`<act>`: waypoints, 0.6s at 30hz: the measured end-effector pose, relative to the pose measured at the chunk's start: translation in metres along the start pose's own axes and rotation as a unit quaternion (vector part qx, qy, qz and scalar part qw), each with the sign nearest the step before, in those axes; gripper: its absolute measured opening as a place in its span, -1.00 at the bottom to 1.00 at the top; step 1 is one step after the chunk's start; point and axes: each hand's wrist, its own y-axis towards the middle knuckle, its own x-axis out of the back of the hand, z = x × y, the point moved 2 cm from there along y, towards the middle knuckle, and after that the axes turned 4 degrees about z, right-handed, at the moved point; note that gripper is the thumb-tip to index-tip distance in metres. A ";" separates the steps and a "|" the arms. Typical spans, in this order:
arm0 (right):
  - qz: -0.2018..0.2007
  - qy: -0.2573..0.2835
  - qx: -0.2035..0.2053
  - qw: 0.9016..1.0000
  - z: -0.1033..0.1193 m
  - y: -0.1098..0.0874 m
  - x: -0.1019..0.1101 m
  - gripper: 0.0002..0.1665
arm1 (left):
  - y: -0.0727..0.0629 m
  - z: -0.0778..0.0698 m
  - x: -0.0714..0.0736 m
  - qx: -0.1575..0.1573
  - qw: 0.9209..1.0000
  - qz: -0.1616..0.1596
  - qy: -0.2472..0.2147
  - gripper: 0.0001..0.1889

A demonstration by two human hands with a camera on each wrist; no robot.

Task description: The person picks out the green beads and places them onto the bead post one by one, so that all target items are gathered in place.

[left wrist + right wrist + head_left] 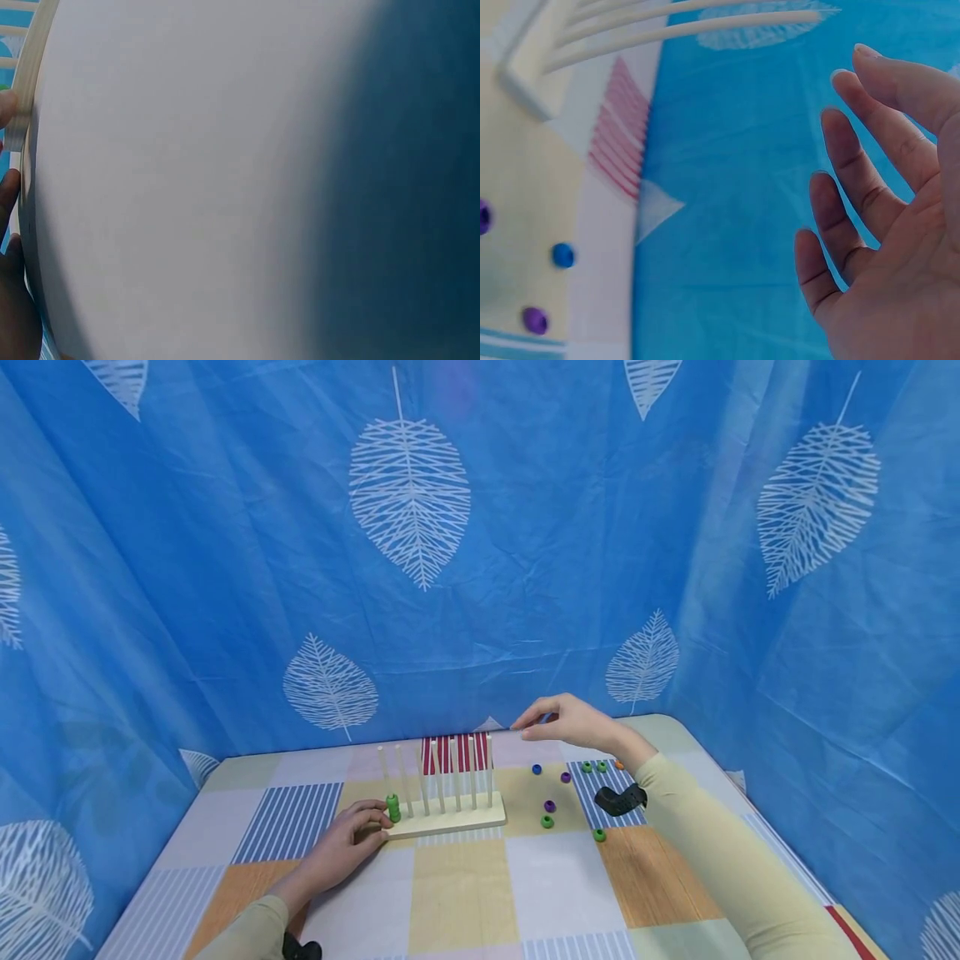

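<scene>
On the table stands a wooden peg rack with a row of several upright pegs. Its leftmost peg carries a stack of green beads. My left hand holds the rack's left end, thumb at the front edge and fingers beside the green stack; the left wrist view catches just the thumb and some fingertips at its border. Raised above the table, right of the rack, is my right hand. Its fingers are spread and relaxed in the right wrist view, and nothing lies between them.
Right of the rack lie loose beads: a blue bead, a purple bead, another purple bead, several green ones including a green bead, and an orange bead. A blue leaf-print curtain hangs behind the patchwork tablecloth.
</scene>
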 end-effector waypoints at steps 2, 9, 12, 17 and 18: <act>0.002 -0.006 -0.009 1.000 -0.008 -0.006 -0.005 -0.72 | 0.000 -0.001 0.000 0.001 1.000 -0.001 0.000 -0.95; 0.007 -0.003 -0.032 0.999 -0.031 -0.027 -0.018 -0.73 | -0.002 -0.002 -0.001 0.008 1.000 -0.001 -0.004 -0.96; 0.009 0.007 -0.038 0.999 -0.041 -0.035 -0.022 -0.74 | -0.001 -0.001 -0.001 0.013 1.000 0.000 -0.003 -0.96; 0.013 0.009 -0.039 0.999 -0.056 -0.049 -0.026 -0.72 | -0.001 -0.001 -0.001 0.015 1.000 -0.001 -0.002 -0.96; 0.015 0.009 -0.042 0.999 -0.059 -0.053 -0.027 -0.72 | -0.001 -0.001 -0.001 0.015 1.000 -0.002 -0.002 -0.96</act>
